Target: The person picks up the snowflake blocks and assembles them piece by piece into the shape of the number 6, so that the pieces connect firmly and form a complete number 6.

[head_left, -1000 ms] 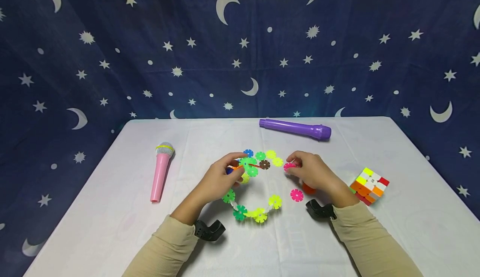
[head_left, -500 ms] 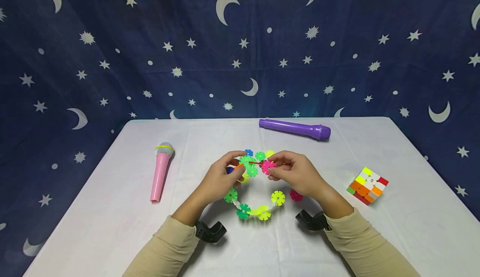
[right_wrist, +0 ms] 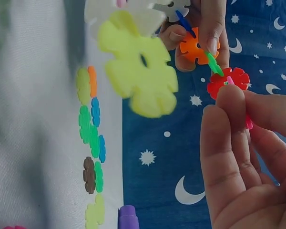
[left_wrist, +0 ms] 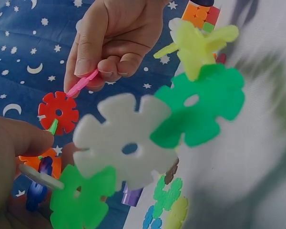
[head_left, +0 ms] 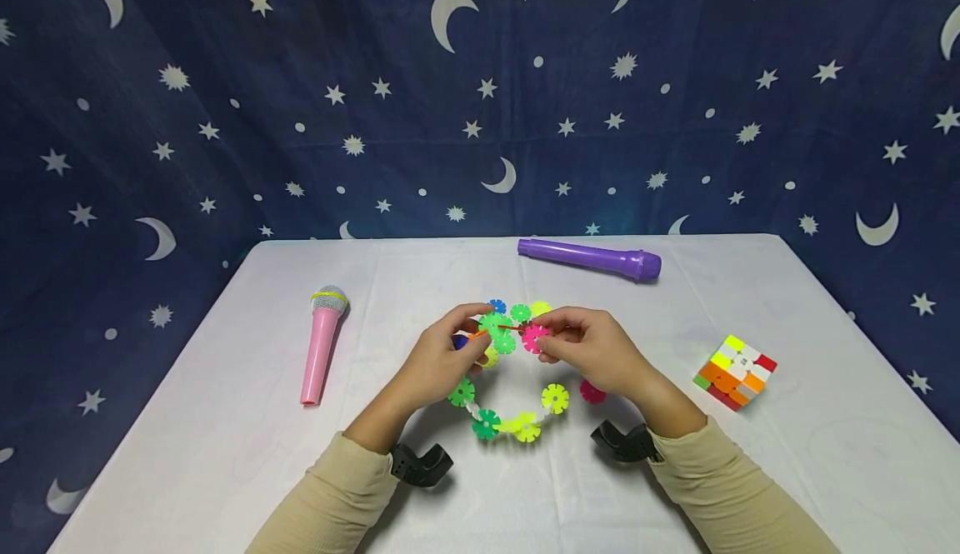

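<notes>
Now closer in, the right hand is apparently joining its pinched pink disc to a red disc; the left hand is pinching an orange disc.

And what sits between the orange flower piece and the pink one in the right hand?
A green piece, then a red flower piece; the right wrist view shows both.

Tan-sleeved person at white tbl, L hand gripping green-yellow flower-disc chain, R hand pinching pink disc, purple mic nr tbl's far edge, pink mic twd L edge, puzzle cube twd R edge, starry navy cloth behind
</notes>
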A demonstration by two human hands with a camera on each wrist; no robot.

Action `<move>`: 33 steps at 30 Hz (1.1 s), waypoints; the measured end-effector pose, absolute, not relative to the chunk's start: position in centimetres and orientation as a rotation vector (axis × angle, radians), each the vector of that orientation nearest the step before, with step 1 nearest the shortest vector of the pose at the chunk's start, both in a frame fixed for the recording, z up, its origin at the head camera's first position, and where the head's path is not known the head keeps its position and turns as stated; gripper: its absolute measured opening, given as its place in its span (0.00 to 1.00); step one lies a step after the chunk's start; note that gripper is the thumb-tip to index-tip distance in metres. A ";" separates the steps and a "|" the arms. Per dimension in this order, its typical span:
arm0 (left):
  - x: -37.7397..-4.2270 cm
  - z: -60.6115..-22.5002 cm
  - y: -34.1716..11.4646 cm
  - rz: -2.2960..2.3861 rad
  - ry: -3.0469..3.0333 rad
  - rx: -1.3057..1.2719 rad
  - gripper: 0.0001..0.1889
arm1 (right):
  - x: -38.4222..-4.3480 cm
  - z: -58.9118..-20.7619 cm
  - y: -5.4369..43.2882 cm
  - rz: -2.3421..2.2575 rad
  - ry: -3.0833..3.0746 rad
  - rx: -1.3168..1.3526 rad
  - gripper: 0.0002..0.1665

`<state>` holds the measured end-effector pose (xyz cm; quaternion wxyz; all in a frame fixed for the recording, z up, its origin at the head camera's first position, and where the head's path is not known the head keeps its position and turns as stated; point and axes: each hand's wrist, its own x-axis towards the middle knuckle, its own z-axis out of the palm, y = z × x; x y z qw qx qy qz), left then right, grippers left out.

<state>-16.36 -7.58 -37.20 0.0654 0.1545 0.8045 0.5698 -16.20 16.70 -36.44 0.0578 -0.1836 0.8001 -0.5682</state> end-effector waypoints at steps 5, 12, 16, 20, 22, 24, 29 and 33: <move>-16.4 -37.3 -7.7 1.700 2.449 0.478 0.21 | -16.3 -36.4 16.6 -1.711 2.453 -0.558 0.18; -16.2 -37.2 -7.8 1.670 2.474 0.493 0.21 | -16.4 -36.5 16.5 -1.719 2.445 -0.565 0.17; -16.1 -37.2 -7.8 1.645 2.505 0.509 0.21 | -16.4 -36.5 16.3 -1.701 2.450 -0.572 0.17; -16.0 -37.2 -7.8 1.655 2.511 0.531 0.21 | -16.3 -36.5 16.2 -1.710 2.455 -0.580 0.16; -16.0 -37.1 -7.8 1.662 2.512 0.542 0.21 | -16.3 -36.6 16.1 -1.727 2.450 -0.574 0.16; -16.0 -37.1 -7.7 1.670 2.510 0.558 0.21 | -16.3 -36.6 16.0 -1.748 2.441 -0.560 0.16; -16.0 -37.2 -7.5 1.682 2.505 0.603 0.21 | -16.2 -37.0 15.8 -1.795 2.416 -0.525 0.17; -16.0 -37.4 -7.4 1.686 2.479 0.615 0.21 | -16.1 -37.5 15.6 -1.834 2.400 -0.529 0.17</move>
